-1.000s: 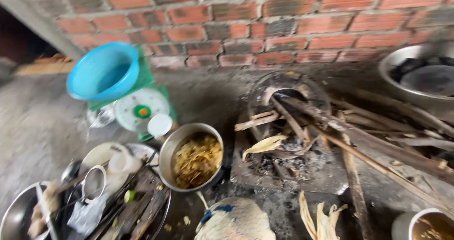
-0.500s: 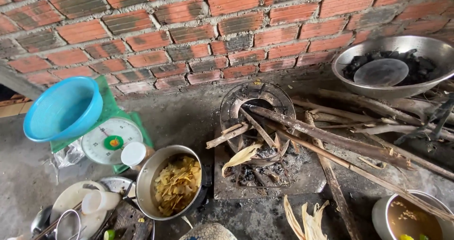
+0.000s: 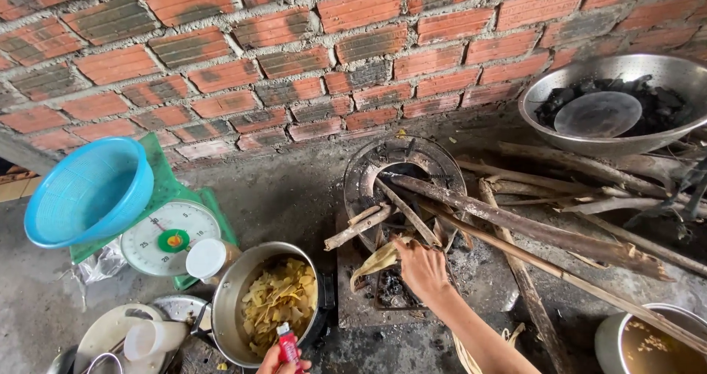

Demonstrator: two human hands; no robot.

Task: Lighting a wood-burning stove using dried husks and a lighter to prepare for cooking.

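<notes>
Both hands have come into view since half a second ago, when only the ground and pots showed. Nearest, at the bottom edge, the left hand [image 3: 282, 361] has its fingers closed round a small red lighter [image 3: 287, 343], held upright just over the near rim of the metal pot [image 3: 230, 300] of pale yellow slices. To the right, the right hand [image 3: 422, 267] reaches forward from a bare forearm, its fingers pinching a dried yellowish husk [image 3: 377, 260] at the mouth of the fire stand [image 3: 390, 169], among ash and charred bits. Long firewood sticks [image 3: 530, 226] poke into that round stand from the right. Left of the pot sit a white-lidded jar [image 3: 206, 259], a green kitchen scale [image 3: 168, 235] and a blue plastic basket [image 3: 88, 191] tilted on it. Farther right, against the brick wall [image 3: 294, 50], a steel basin [image 3: 611, 105] holds charcoal and a lid.
</notes>
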